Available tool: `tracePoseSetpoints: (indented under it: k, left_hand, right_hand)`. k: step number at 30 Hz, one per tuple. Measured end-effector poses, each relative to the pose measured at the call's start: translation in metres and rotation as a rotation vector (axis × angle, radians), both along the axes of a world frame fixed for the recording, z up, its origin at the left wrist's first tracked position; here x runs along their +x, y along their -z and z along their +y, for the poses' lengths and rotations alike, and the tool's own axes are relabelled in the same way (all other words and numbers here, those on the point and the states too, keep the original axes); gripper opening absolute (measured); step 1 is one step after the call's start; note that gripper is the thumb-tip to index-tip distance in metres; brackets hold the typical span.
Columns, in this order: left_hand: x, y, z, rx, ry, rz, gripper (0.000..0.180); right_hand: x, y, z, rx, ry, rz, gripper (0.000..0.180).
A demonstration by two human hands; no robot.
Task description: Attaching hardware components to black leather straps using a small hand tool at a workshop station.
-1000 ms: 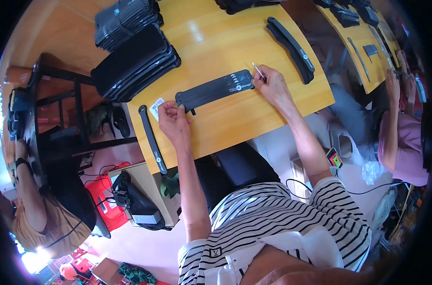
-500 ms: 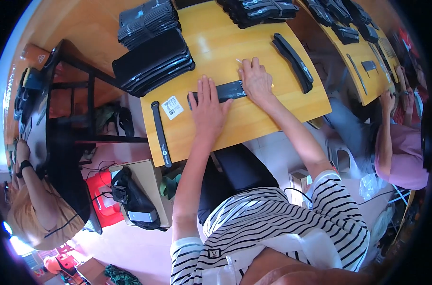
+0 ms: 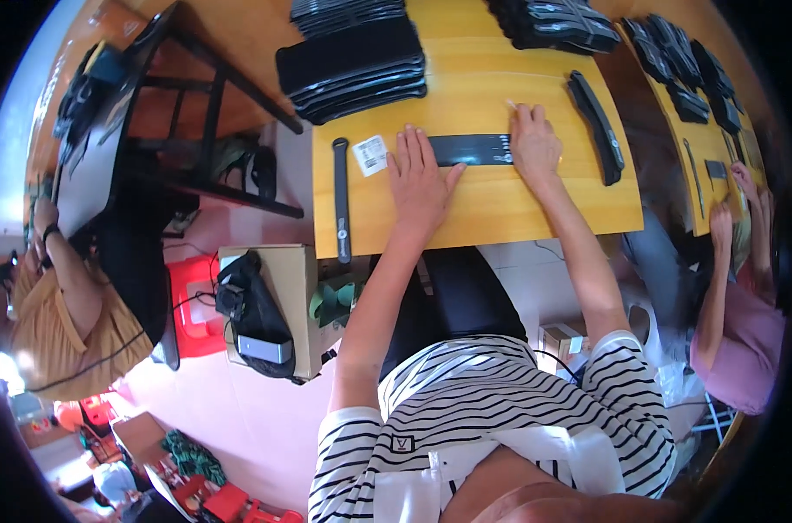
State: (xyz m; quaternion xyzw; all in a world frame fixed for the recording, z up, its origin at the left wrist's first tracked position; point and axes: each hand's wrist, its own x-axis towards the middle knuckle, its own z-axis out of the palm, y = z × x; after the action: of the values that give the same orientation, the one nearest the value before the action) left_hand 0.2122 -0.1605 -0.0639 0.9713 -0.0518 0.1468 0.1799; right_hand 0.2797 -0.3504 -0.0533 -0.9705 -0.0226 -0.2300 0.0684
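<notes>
Both hands are flat on the yellow wooden table (image 3: pixel 518 205), pressing down on a long black flat strip (image 3: pixel 470 149) that lies left to right between them. The left hand (image 3: pixel 418 174) sits palm down over the strip's left end, fingers spread and pointing away toward the far side, thumb out to the right along the strip's near edge. The right hand (image 3: pixel 535 144) covers the right end, fingers loosely together and laid flat. It looks like something thin and pale pokes out past its fingertips, but it's too small to tell what. Only the middle stretch of the strip shows between the two hands.

Just left of the left hand there's a small white label (image 3: pixel 371 155) lying on the table, and further left a narrow black bar (image 3: pixel 340 199) running near to far. Right of the right hand is a curved black piece (image 3: pixel 595 126). On the far side sits a stack of black flat pieces (image 3: pixel 352 65).
</notes>
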Motion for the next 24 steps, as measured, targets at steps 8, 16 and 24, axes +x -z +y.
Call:
tracePoseSetpoints:
  k: [8, 16, 24]
  left_hand:
    - [-0.081, -0.048, 0.077, -0.092, -0.257, -0.123, 0.058]
    - [-0.105, -0.021, 0.114, -0.269, -0.490, 0.112, 0.037]
    - [-0.129, -0.026, 0.081, -1.753, -0.283, 0.441, 0.015]
  right_hand:
    - [-0.003, -0.007, -0.016, 0.175, -0.062, -0.006, 0.018]
    - [-0.090, -0.056, 0.025, 0.496, -0.287, 0.039, 0.014]
    - [-0.171, -0.037, 0.087, 1.123, -0.680, 0.686, 0.015]
